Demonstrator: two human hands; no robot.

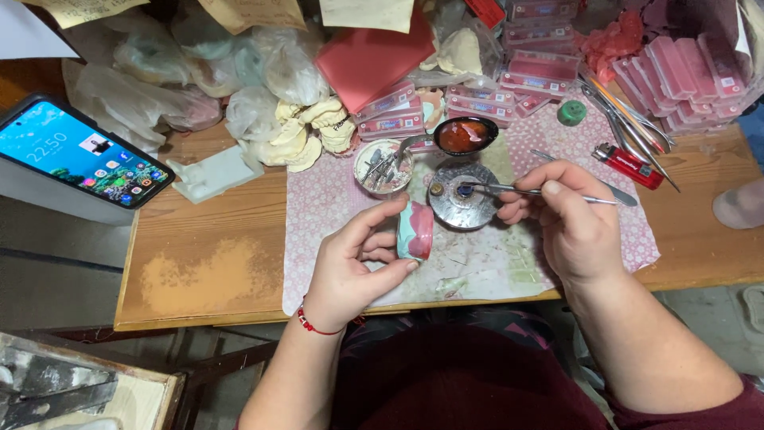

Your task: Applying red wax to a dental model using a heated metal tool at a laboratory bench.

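At the far left of the table (199,279) a phone (79,151) leans with its screen lit, and a white block (215,173) lies beside a heap of plaster casts (306,131). The left hand (354,267) has its fingers (380,219) curled narrowly around a pink and pale green model (415,231), held upright just above the flowered cloth (485,263). Next comes a round metal burner (461,195), with a spoon (464,135) of melted red wax behind it. The right hand (569,215) pinches a thin metal tool (517,189), its tip at the burner, not on the model. Judging by this, the wax is still being picked up, and shaping the model is left to do
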